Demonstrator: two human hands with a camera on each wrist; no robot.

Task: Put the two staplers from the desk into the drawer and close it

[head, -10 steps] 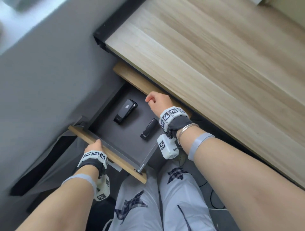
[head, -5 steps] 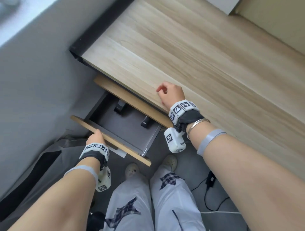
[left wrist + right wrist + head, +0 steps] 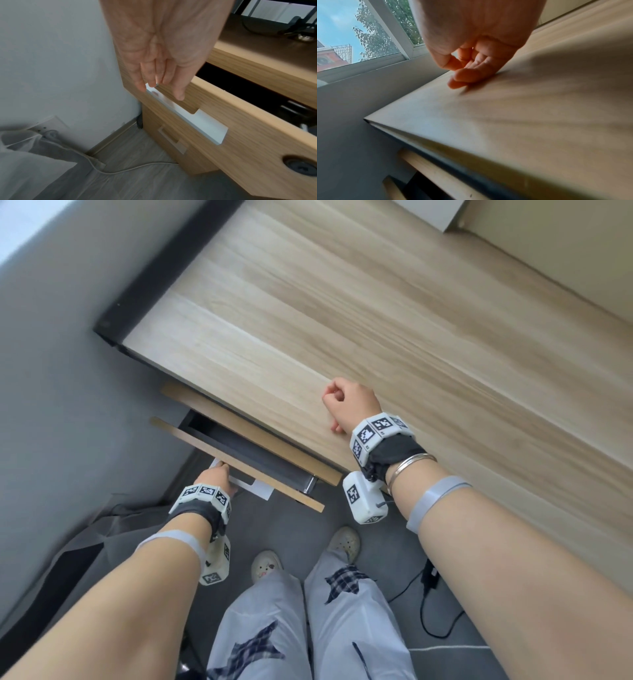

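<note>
The wooden drawer front [image 3: 239, 465] stands a narrow gap out from the desk, and a dark strip of the drawer's inside [image 3: 236, 443] shows above it. Neither stapler is visible. My left hand [image 3: 215, 474] presses its straight fingers [image 3: 178, 93] against the drawer front [image 3: 240, 128], beside the white handle recess [image 3: 202, 124]. My right hand [image 3: 349, 404] rests on the light wooden desk top [image 3: 376, 320] near its front edge, fingers loosely curled and holding nothing. The right wrist view shows that hand [image 3: 462, 70] lying on the desk top [image 3: 522, 115].
A grey wall [image 3: 51, 371] runs close along the left of the drawer. A second drawer [image 3: 171, 142] sits below. Grey fabric [image 3: 85, 542] and a white cable [image 3: 137, 167] lie on the floor at left, a black cable [image 3: 428, 594] at right. My legs and shoes [image 3: 267, 566] stand before the desk.
The drawer has slid in from wide open to a narrow gap, pushed by my left hand, and the staplers have gone out of sight. My right hand moved from the drawer onto the desk top.
</note>
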